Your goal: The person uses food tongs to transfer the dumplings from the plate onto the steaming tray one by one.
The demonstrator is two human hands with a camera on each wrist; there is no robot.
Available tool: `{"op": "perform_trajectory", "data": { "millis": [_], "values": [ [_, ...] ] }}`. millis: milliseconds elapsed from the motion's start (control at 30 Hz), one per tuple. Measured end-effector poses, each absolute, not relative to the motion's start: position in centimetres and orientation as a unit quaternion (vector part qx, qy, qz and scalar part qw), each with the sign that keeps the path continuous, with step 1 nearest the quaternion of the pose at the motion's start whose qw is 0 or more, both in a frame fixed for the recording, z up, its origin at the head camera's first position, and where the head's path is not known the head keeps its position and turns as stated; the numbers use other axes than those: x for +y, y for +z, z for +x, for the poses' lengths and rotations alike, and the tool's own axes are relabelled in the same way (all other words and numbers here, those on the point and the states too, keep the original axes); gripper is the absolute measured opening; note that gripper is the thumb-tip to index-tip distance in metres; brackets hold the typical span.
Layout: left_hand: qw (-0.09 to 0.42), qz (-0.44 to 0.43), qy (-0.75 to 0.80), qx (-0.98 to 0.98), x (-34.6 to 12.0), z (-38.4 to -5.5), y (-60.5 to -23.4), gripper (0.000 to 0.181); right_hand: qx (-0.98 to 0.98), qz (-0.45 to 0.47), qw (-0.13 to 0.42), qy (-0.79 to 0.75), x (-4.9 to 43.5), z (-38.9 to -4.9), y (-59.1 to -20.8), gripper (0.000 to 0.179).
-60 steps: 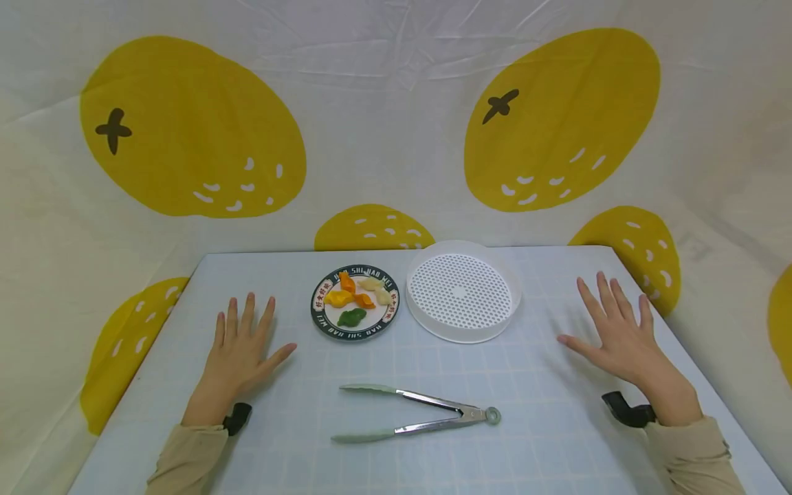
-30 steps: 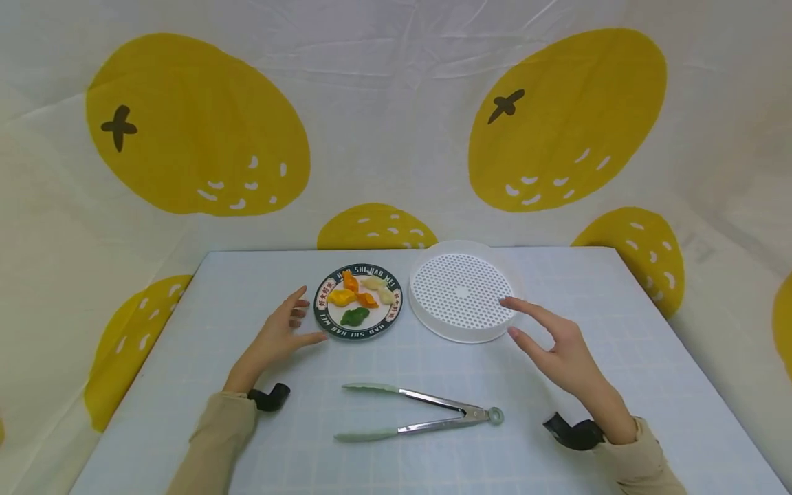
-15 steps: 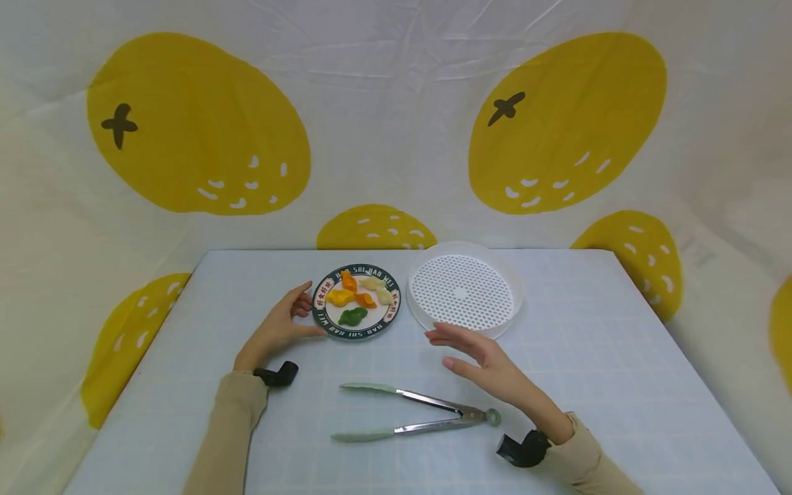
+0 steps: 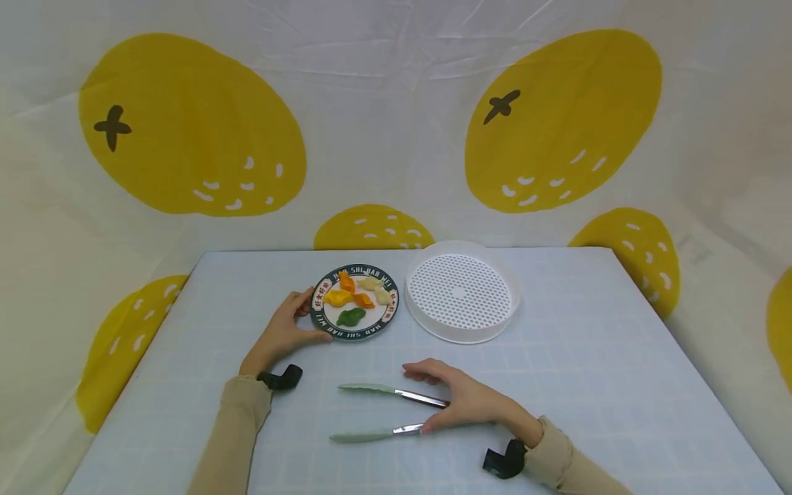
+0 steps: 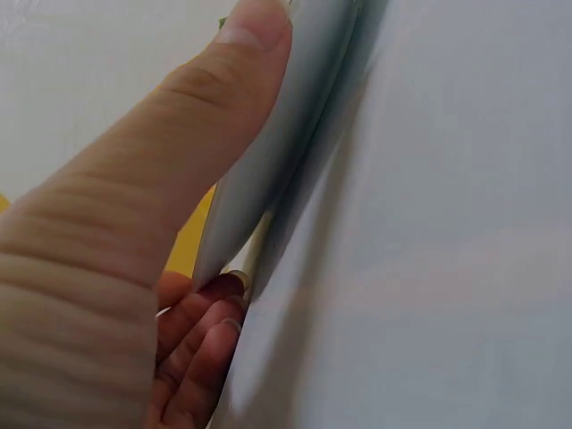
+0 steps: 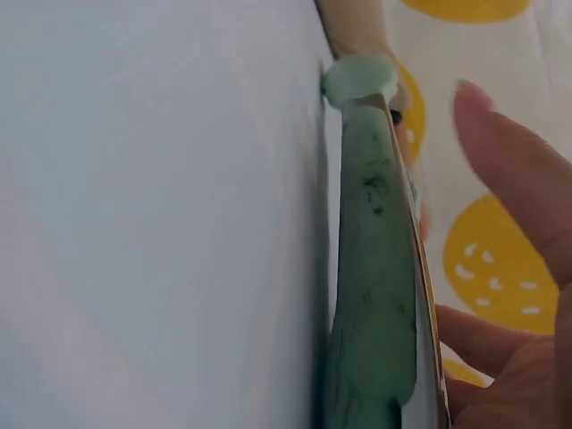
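My left hand (image 4: 286, 333) holds the left edge of a small round plate (image 4: 355, 335) with a dark lettered rim. In the left wrist view the thumb (image 5: 206, 98) lies against the plate's side, with the other fingers (image 5: 201, 353) curled at its far edge. Orange, yellow, cream and green dumpling-like pieces (image 4: 351, 317) lie on the plate. My right hand (image 4: 473, 400) is spread over the tongs (image 4: 365, 436), which have metal arms and green tips. Its thumb (image 6: 514, 165) stands apart from the tongs in the right wrist view, and the hand hides their hinge.
A round white steamer tray (image 4: 459, 292) with a perforated base stands just right of the plate. The table (image 4: 588, 344) has a pale checked cover. Behind it hangs a white cloth (image 4: 383, 137) with yellow fruit shapes.
Both hands came inward from the table's sides. My left hand reached the plate's edge; my right passed the steamer tray and came down over the tongs. Plate, tray and tongs have kept their places.
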State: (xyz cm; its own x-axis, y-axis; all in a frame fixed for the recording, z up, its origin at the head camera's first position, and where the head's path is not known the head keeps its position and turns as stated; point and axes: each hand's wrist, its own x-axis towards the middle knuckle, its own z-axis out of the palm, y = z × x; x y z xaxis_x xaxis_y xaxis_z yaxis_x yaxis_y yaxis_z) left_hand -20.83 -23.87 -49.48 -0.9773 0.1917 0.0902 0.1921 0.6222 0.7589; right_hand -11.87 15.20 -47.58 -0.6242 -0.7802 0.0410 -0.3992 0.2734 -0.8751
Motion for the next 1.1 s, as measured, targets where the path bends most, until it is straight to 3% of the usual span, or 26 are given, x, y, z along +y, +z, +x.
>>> {"op": "perform_trajectory", "data": {
  "millis": [233, 467, 633, 1100],
  "values": [
    [0.019, -0.101, -0.405, -0.909, -24.4, -20.2, -49.8, 0.113, 0.806, -0.418, 0.182, -0.377, 14.0, -10.7, -48.0, 0.101],
    [0.024, -0.113, -0.412, -0.904, -24.0, -20.3, -49.9, 0.113, 0.855, -0.434, 0.056, -0.277, 13.0, -9.9, -48.4, 0.087],
    [0.022, -0.113, -0.411, -0.904, -23.8, -20.8, -49.9, 0.113, 0.864, -0.437, 0.013, -0.251, 12.7, -9.8, -48.7, 0.076],
    [0.020, -0.112, -0.404, -0.908, -23.9, -21.0, -49.9, 0.113, 0.856, -0.431, 0.033, -0.282, 12.1, -10.2, -47.1, 0.065]
  ]
}}
